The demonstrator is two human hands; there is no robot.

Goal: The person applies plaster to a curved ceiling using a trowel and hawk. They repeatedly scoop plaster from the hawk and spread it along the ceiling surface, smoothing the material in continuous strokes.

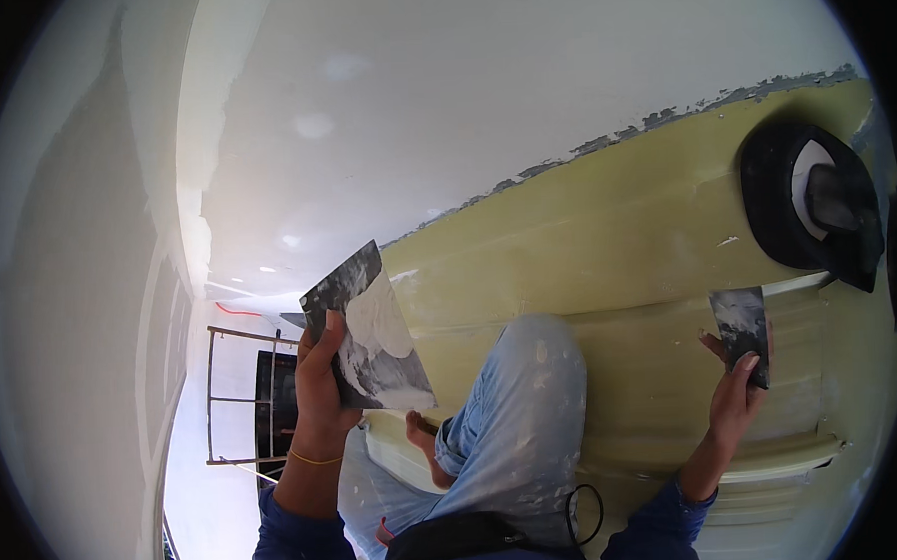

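Observation:
My left hand (318, 396) grips the edge of a dark flat plate (357, 369), its thumb lying over the face. A thick patch of white putty (378, 318) is spread on that plate, with thinner smears around it. Over to the right, my right hand (734, 400) is closed around the lower end of a small dark scraper (741, 325). White residue streaks the scraper's face. The two tools are well apart, and the scraper touches neither the wall nor the putty.
I sit on a yellowish ridged surface (662, 361), legs bent. A white wall (520, 77) meets it along a rough grey edge (583, 146). A black rounded container (771, 206) with something white and dark inside stands far right. Metal scaffolding (211, 400) rises at the left.

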